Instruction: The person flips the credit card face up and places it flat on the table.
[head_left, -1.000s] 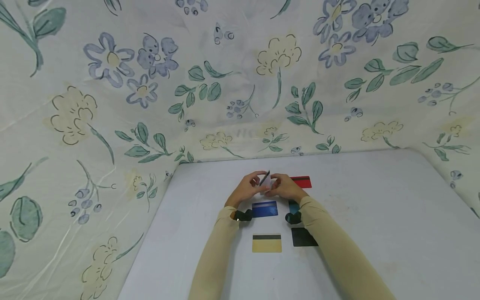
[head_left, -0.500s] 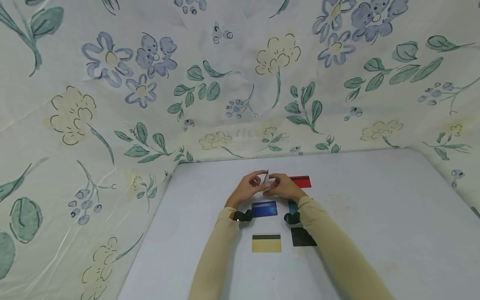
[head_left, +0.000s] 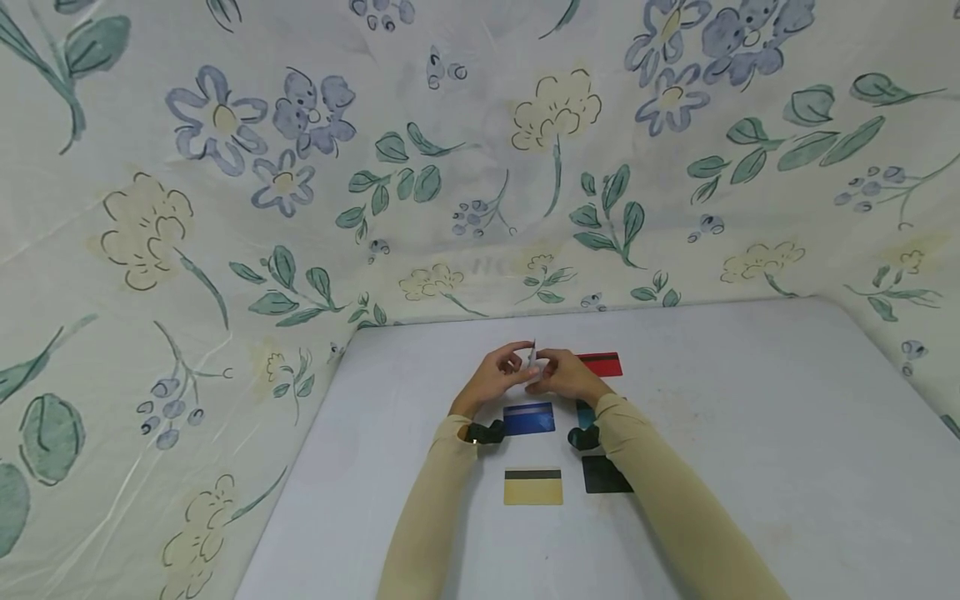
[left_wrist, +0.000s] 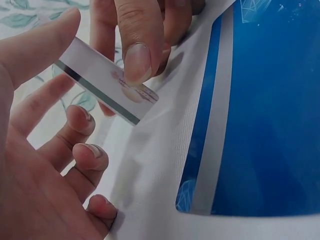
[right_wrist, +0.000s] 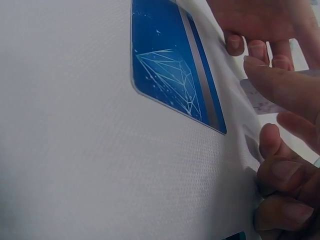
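Note:
A white card [left_wrist: 100,80] with a dark stripe along one edge is held up off the table between both hands. My left hand [head_left: 493,375] pinches one end between thumb and index finger, its other fingers loosely bent. At the opposite end my right hand [head_left: 570,374] pinches the card, the thumb [left_wrist: 137,62] lying over a faint printed picture. Seen from the head, the card stands nearly edge-on. Below the hands a blue card [head_left: 528,418] with a grey stripe lies flat on the white table [head_left: 420,367].
A red card [head_left: 603,364] lies behind my right hand. A teal card [head_left: 585,412], partly hidden, sits under the right wrist. Nearer are a yellow card [head_left: 533,490] and a black card [head_left: 604,475], the latter partly covered by the right sleeve. Floral cloth [head_left: 480,167] hangs behind the table.
The white card has turned between the hands, from a slanted view of its face to nearly edge-on. Both hands stay almost in place; the cards on the table have not moved.

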